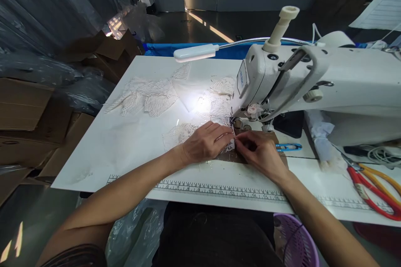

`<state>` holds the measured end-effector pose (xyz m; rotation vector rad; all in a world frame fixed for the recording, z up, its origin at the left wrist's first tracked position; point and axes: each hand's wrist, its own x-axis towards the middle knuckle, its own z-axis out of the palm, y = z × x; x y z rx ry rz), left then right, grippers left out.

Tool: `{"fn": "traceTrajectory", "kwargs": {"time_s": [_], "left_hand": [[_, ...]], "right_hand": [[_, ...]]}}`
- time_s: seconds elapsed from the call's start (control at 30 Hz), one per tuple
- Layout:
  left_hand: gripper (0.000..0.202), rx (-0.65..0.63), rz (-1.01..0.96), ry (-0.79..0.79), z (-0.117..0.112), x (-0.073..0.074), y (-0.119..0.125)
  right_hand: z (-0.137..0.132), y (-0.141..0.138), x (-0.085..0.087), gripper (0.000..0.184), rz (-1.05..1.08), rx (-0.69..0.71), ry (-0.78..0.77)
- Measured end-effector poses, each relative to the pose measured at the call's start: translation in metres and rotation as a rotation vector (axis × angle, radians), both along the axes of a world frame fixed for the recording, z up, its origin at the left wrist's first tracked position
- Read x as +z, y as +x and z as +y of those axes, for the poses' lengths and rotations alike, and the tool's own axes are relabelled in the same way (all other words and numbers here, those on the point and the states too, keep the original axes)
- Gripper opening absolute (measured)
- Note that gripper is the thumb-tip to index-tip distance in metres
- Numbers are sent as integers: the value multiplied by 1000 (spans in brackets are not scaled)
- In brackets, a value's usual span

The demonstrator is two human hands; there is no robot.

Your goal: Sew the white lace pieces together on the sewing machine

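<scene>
White lace fabric (179,133) lies under the needle area of a white sewing machine (253,75). My left hand (206,142) rests on this lace just in front of the presser foot, its fingers bent together over the cloth. Close beside it, my right hand (261,152) pinches the lace edge between thumb and forefinger. The fingertips of both hands nearly meet there. More lace (150,94) spreads over the table behind and to the left, brightly lit by the lamp (196,53). What the left fingertips press is partly hidden.
Blue thread snips (288,147) lie right of my right hand. Red-handled scissors (369,192) and orange-handled ones (384,179) lie farther right. A printed ruler (216,192) runs along the front edge of the white table (119,146). Cardboard boxes (28,108) stand left; a purple basket (297,242) is below.
</scene>
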<state>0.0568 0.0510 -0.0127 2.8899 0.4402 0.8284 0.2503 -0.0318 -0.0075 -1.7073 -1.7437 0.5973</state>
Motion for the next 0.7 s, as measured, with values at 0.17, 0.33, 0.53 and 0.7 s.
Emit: {"fn": "traceTrajectory", "kwargs": {"time_s": [0.17, 0.33, 0.53, 0.7], "left_hand": [[20, -83, -17, 12, -1, -6, 4], [15, -113, -2, -41, 7, -11, 4], [13, -111, -41, -19, 9, -11, 1], [13, -88, -48, 8, 8, -9, 0]], "right_hand": [[-4, -8, -6, 24, -247, 108, 78], [0, 4, 0, 24, -119, 239, 92], [18, 29, 12, 30, -165, 159, 0], [20, 28, -7, 31, -277, 215, 98]]}}
